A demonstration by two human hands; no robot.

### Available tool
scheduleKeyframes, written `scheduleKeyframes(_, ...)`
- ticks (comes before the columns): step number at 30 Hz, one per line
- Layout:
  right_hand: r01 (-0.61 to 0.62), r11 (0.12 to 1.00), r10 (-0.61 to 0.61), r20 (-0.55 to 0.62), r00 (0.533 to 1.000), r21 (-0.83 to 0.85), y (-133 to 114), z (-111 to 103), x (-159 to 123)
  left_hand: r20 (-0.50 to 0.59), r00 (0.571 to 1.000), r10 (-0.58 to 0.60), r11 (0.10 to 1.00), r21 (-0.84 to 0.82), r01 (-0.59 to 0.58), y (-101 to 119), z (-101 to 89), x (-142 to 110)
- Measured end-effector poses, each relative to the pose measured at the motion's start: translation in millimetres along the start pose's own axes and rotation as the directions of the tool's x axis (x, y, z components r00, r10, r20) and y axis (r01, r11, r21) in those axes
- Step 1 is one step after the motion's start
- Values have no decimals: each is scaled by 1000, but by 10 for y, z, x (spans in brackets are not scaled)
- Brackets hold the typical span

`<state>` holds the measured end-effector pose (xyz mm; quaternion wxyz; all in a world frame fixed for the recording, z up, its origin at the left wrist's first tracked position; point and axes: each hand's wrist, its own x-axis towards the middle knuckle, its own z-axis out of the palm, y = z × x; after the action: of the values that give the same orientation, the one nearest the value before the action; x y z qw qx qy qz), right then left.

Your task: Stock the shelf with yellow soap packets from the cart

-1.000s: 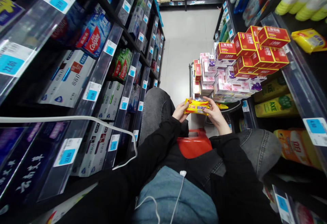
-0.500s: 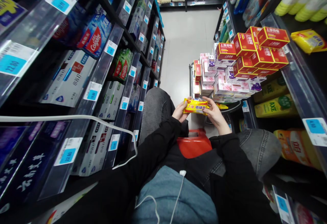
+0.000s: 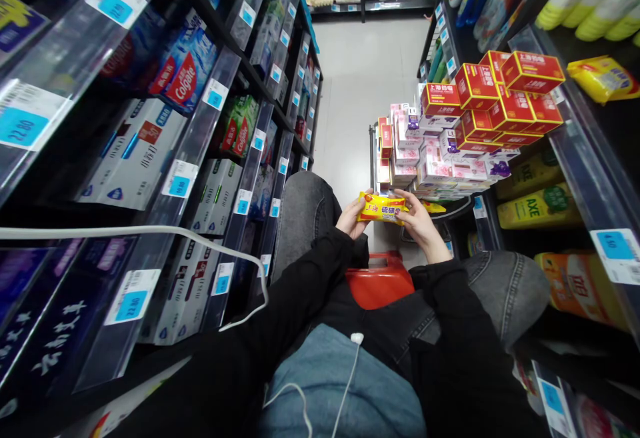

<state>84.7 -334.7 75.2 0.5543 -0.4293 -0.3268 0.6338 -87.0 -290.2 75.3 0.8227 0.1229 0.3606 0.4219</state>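
A yellow soap packet (image 3: pixel 383 209) with red and blue print is held level between both hands, above my knees. My left hand (image 3: pixel 353 217) grips its left end, fingers curled round it. My right hand (image 3: pixel 421 220) pinches its right end. Both arms are in black sleeves. Below the hands sits a red plastic stool (image 3: pixel 380 281), between my grey-jeaned legs. Just beyond the packet is a trolley (image 3: pixel 373 151) stacked with pink-and-white soap boxes (image 3: pixel 435 165) and red boxes (image 3: pixel 505 95).
Black shelves with toothpaste boxes (image 3: pixel 183 71) and blue price tags line the left side. Shelves on the right hold yellow and orange packs (image 3: pixel 540 208). A pale floor aisle (image 3: pixel 360 85) runs ahead. A white cable (image 3: pixel 150 233) crosses the left.
The packet and both hands have risen very slightly; otherwise nothing has moved.
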Motion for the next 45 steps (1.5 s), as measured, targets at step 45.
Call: scheduleKeyframes(45, -23, 999, 22, -19, 1000, -47, -8, -26, -3, 15, 1000, -16, 1000, -10, 16, 3, -4, -7)
